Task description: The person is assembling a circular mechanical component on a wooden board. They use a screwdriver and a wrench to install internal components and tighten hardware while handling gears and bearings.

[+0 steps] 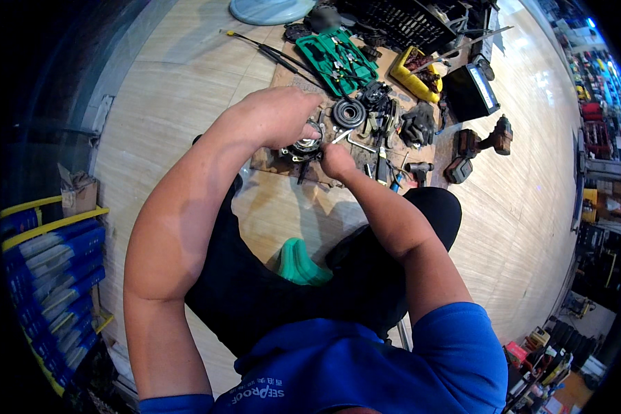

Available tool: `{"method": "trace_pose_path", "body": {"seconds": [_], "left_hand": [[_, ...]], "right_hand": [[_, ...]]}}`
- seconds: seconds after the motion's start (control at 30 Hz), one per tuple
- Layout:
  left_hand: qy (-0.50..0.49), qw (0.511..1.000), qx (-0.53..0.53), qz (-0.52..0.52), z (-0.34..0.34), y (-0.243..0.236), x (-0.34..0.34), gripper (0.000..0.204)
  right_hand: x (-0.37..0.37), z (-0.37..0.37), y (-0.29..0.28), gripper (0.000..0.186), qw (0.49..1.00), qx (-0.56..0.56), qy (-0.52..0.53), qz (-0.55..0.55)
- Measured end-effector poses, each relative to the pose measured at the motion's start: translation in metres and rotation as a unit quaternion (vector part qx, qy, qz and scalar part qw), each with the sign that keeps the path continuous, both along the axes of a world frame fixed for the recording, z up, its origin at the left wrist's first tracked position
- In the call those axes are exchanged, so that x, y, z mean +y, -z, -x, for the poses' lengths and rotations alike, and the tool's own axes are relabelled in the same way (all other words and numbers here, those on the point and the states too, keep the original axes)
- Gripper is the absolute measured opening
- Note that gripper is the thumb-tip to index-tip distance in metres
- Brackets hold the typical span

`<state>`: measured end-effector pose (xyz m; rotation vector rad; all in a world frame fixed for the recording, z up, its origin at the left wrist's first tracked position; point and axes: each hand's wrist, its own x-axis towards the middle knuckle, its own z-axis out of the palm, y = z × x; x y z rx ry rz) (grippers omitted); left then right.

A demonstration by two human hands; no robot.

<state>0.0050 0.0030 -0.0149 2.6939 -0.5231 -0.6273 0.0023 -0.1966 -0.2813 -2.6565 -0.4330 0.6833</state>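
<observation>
My left hand (283,116) reaches over a round metal machine part (306,146), its fingers curled down onto the top. The part looks silver and dark, with small lugs on its lower edge, and rests on a cardboard sheet (265,162). Against the part's right side, my right hand (338,162) is closed; what its fingers hold is hidden. A bright silver tool (341,136) shows just above that hand. Beyond it lies a dark ringed pulley-like wheel (348,113). An L-shaped hex key (361,143) lies to the right.
A green tool case (337,61) lies open at the back, near a yellow container (417,72) and a black crate (400,24). Rightward are dark gloves (419,125), a black battery (470,91) and a cordless drill (497,136). A green stool (300,262) shows between my legs.
</observation>
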Motion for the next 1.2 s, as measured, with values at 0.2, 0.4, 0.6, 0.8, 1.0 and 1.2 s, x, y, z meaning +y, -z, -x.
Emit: {"method": "trace_pose_path", "body": {"seconds": [0.2, 0.4, 0.6, 0.8, 1.0, 1.2], "left_hand": [[0.005, 1.0, 0.013, -0.003, -0.002, -0.002, -0.001, 0.05], [0.01, 1.0, 0.014, -0.016, -0.002, -0.004, 0.0, 0.056], [0.012, 1.0, 0.012, -0.011, -0.002, -0.002, 0.0, 0.05], [0.01, 1.0, 0.014, 0.001, -0.002, -0.001, 0.0, 0.046], [0.016, 1.0, 0.008, -0.007, -0.002, 0.003, 0.003, 0.051], [0.017, 1.0, 0.01, -0.013, -0.003, -0.002, -0.001, 0.053]], "right_hand": [[-0.003, -0.003, 0.009, 0.03, 0.999, 0.02, 0.005, 0.037], [0.0, -0.003, 0.01, 0.025, 0.999, 0.011, -0.005, 0.029], [0.0, -0.001, 0.012, 0.021, 1.0, -0.008, 0.011, -0.014], [-0.001, -0.003, 0.011, 0.021, 1.0, 0.002, 0.027, 0.013], [0.004, -0.002, -0.012, 0.022, 0.999, 0.022, 0.005, 0.026], [-0.002, -0.006, -0.003, 0.021, 0.999, 0.011, -0.031, 0.019]]}}
